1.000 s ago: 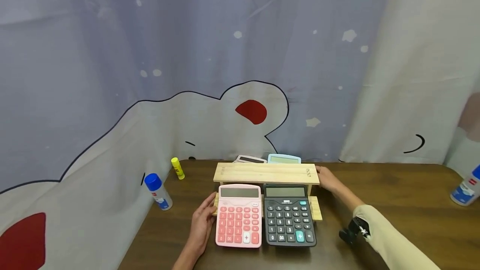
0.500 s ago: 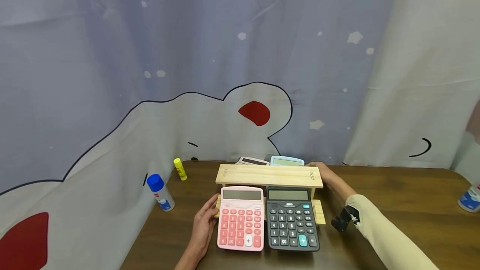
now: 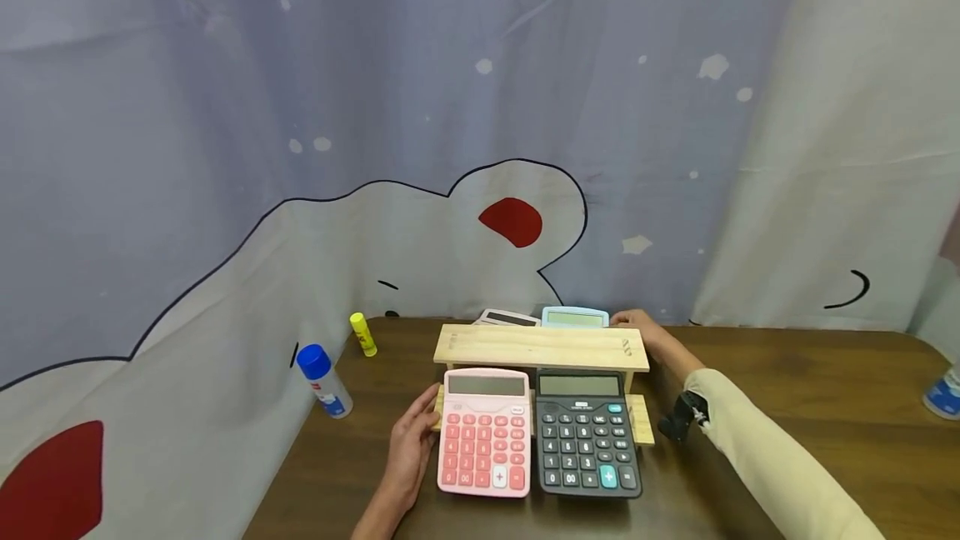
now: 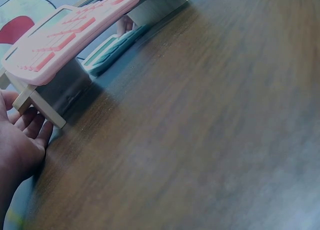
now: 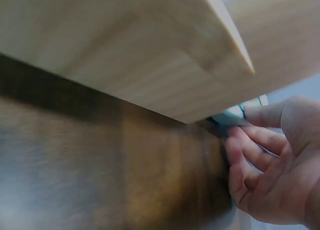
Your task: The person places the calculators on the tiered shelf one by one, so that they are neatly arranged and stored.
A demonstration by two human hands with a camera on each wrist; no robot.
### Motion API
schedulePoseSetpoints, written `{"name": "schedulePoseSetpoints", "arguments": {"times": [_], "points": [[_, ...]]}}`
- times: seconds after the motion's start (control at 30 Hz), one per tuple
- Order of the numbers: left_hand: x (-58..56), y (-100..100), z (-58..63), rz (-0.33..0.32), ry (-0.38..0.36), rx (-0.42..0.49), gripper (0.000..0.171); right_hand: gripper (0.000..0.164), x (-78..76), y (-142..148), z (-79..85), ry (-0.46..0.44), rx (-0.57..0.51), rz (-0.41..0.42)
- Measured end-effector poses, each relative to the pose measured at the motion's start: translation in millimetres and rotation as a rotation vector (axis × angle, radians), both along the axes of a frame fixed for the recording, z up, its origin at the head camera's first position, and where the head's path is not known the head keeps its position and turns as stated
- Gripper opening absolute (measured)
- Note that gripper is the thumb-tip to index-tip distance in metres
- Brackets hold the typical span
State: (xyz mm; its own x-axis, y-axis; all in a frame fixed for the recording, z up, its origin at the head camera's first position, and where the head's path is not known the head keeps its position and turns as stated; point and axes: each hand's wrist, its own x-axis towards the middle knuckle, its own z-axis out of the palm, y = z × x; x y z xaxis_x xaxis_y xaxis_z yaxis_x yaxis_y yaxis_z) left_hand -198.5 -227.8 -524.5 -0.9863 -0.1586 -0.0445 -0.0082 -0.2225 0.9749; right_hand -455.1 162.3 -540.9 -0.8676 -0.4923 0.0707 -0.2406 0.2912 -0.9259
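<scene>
A two-level wooden stand [image 3: 540,346] stands on the table. On its lower front level lean a pink calculator [image 3: 483,432] and a black calculator [image 3: 588,440], side by side. My left hand [image 3: 408,448] grips the stand's lower left end, thumb above and fingers below the wood [image 4: 23,100]. Behind the top board show the upper parts of a light blue calculator [image 3: 575,317] and a whitish calculator [image 3: 510,317]. Reaching round the stand's right side, my right hand [image 3: 637,327] pinches the blue calculator's right edge; the right wrist view shows thumb and fingers [image 5: 265,115] at it.
To the left lie a yellow glue stick [image 3: 363,334] and a white bottle with a blue cap [image 3: 324,382]. Another such bottle [image 3: 943,394] is at the far right edge. A printed curtain [image 3: 420,107] hangs right behind the brown table [image 3: 780,382].
My right hand has shifted left from beside the stand to the blue calculator's edge. The left hand keeps its hold, and the stand with the front calculators stays in place.
</scene>
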Motion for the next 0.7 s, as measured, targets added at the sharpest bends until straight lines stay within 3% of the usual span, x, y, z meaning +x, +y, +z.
{"name": "schedulePoseSetpoints", "arguments": {"times": [0.1, 0.17, 0.27, 0.5, 0.7], "points": [[-0.9, 1.9, 0.1, -0.006, 0.008, 0.006, 0.055, 0.021, 37.2, -14.4, 56.3, -0.064, 0.139, -0.087], [-0.7, 2.6, -0.5, -0.008, 0.010, 0.012, 0.055, 0.020, 42.5, -16.9, 69.2, -0.082, 0.209, -0.153], [0.9, 3.2, -1.7, -0.010, 0.005, 0.017, 0.056, 0.018, 35.9, -14.7, 61.8, -0.086, 0.191, -0.197], [0.1, 2.9, -2.9, -0.015, -0.001, 0.001, 0.054, 0.022, 43.0, -23.5, 65.3, -0.104, 0.110, -0.267], [0.7, -1.1, -2.1, -0.004, 0.012, -0.001, 0.054, 0.045, 47.5, -30.8, 67.6, -0.148, 0.017, -0.273]]}}
